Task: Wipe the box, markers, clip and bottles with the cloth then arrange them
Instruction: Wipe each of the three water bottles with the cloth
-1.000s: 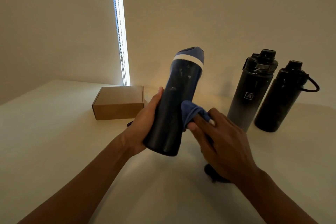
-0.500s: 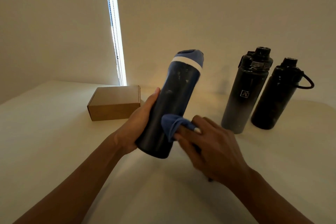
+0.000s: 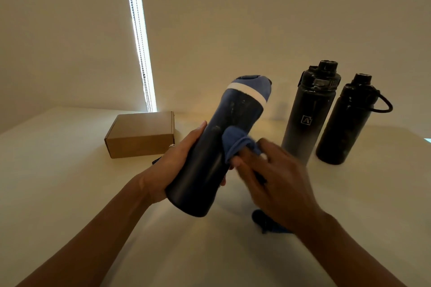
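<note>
A dark blue bottle with a blue lid tilts in the air, the blue cloth bunched against it. Two black bottles stand upright right of a closed cardboard box.

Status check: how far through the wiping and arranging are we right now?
Early to midway, at a guess. In hand: the left hand holds the blue-capped bottle tilted off the table while the right hand rubs the blue cloth on its side. The two black bottles stand upright together and the cardboard box sits left; whether they are wiped cannot be told. No markers or clip show clearly.
</note>
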A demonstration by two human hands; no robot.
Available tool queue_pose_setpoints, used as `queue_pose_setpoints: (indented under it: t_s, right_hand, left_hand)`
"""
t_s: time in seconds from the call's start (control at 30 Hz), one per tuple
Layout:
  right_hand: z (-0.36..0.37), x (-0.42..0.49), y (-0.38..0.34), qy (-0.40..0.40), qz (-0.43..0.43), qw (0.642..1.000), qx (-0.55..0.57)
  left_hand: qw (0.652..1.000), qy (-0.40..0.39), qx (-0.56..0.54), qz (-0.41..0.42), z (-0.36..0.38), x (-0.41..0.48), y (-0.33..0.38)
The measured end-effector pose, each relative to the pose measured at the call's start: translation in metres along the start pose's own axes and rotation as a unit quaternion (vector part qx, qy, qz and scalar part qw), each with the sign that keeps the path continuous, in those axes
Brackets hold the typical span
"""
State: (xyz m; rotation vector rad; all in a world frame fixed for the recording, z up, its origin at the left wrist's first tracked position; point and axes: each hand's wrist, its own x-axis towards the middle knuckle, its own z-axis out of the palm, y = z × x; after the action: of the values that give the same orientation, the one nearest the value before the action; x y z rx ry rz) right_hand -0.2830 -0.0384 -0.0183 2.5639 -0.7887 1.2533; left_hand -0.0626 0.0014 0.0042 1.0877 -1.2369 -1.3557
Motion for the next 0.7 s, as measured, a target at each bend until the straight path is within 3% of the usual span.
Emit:
queue_pose_setpoints:
  t_s: [0.1,0.17,0.37,0.5,0.6,0.7]
  right_hand:
    - [0.003,-0.002,-0.017,-0.083,-0.082,0.993,-0.020]
    - [0.000,-0.001,-0.017,-0.079,-0.095,0.992,-0.036]
    - [-0.015,0.005,0.013,0.055,0.029,0.996,-0.058]
    - [-0.028,0.009,0.032,0.084,0.119,0.987,-0.070]
    - [-0.029,0.011,0.031,0.088,0.126,0.987,-0.051]
    - [-0.022,0.010,0.016,0.052,0.081,0.994,-0.055]
  left_hand:
    - [0.993,0.060,0.070,0.068,-0.006,-0.002,-0.001]
    - [0.994,0.041,0.086,0.057,-0.007,0.001,-0.003]
    - [0.996,-0.047,0.057,-0.057,-0.005,0.002,0.000]
    - [0.991,-0.057,0.089,-0.080,-0.007,0.005,-0.004]
    - [0.990,-0.053,0.109,-0.073,-0.007,0.005,-0.005]
    - [0.991,-0.033,0.115,-0.056,-0.009,0.007,-0.006]
